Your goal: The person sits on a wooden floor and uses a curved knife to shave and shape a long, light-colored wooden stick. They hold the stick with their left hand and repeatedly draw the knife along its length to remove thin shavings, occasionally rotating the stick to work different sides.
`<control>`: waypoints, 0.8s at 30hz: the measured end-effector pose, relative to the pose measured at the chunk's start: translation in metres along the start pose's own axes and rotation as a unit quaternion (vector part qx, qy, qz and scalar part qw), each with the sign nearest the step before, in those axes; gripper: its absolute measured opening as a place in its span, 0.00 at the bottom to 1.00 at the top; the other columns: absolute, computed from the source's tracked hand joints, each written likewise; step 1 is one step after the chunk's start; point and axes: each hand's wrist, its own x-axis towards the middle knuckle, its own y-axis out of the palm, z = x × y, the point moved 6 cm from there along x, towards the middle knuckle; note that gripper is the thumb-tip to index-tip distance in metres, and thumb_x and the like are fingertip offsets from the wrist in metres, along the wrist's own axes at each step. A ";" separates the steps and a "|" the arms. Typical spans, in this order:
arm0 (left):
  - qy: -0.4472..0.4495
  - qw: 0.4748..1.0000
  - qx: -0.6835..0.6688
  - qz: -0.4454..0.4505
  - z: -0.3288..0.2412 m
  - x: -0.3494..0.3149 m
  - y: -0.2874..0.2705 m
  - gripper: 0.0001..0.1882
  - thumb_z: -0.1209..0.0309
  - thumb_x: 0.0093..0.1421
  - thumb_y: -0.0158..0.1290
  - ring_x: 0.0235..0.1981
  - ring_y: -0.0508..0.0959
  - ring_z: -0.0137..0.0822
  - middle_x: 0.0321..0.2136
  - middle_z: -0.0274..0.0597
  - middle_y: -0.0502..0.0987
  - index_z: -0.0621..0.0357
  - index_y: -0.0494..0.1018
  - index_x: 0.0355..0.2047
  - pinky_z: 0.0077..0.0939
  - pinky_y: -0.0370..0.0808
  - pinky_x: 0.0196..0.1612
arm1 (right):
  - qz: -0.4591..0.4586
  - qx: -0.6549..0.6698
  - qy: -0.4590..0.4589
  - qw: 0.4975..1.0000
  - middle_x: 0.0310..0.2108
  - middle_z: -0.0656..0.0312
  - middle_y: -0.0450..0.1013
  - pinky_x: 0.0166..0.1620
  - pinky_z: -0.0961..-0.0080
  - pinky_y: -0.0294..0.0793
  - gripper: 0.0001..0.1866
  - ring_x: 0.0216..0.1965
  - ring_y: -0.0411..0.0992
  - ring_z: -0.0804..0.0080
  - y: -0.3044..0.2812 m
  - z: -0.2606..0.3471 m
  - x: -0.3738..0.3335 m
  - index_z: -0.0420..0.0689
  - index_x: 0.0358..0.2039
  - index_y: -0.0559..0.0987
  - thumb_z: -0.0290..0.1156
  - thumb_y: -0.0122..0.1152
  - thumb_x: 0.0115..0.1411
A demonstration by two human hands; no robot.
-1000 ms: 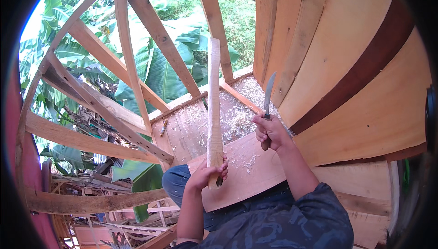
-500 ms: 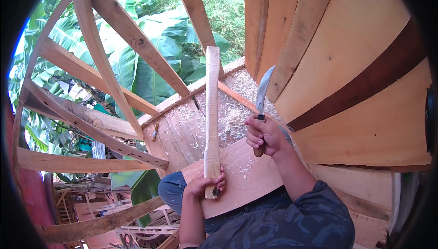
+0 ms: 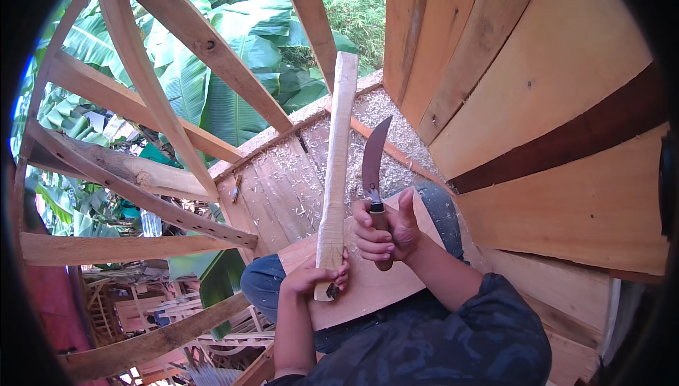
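Head view: left grip (image 3: 309,278) clasps stick (image 3: 335,174), right grip (image 3: 397,234) knife (image 3: 373,167), both long axes pointing upward.

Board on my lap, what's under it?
Under the board, your left knee and right knee show in blue denim, poking out at either side. The board covers the middle of your lap, so anything else there can't be seen.

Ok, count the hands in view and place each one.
2: the left hand grips the lower end of the wooden stick; the right hand holds the curved knife.
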 end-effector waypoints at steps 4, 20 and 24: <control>0.010 0.998 0.042 -0.053 0.002 -0.004 -0.009 0.19 0.76 0.52 0.54 0.29 0.73 0.34 0.30 0.40 0.72 0.64 0.64 0.44 0.29 0.72 0.34 | 0.025 0.028 0.062 0.997 0.13 0.73 0.55 0.14 0.89 0.60 0.46 0.11 0.57 0.86 0.007 -0.037 0.004 0.44 0.38 0.64 0.79 0.48 0.39; 0.008 0.984 0.126 -0.127 -0.004 -0.012 -0.021 0.21 0.79 0.52 0.53 0.32 0.78 0.35 0.35 0.45 0.76 0.67 0.67 0.48 0.27 0.76 0.35 | 0.089 0.046 0.131 0.986 0.14 0.74 0.55 0.14 0.91 0.57 0.55 0.11 0.55 0.87 0.029 -0.055 0.001 0.44 0.40 0.60 0.80 0.57 0.24; -0.010 0.986 0.121 -0.111 -0.009 -0.011 -0.015 0.24 0.76 0.53 0.54 0.37 0.78 0.34 0.41 0.47 0.75 0.70 0.66 0.51 0.26 0.75 0.38 | 0.100 0.045 0.134 0.985 0.15 0.72 0.57 0.13 0.92 0.58 0.59 0.10 0.56 0.87 0.031 -0.057 0.002 0.41 0.43 0.58 0.80 0.57 0.23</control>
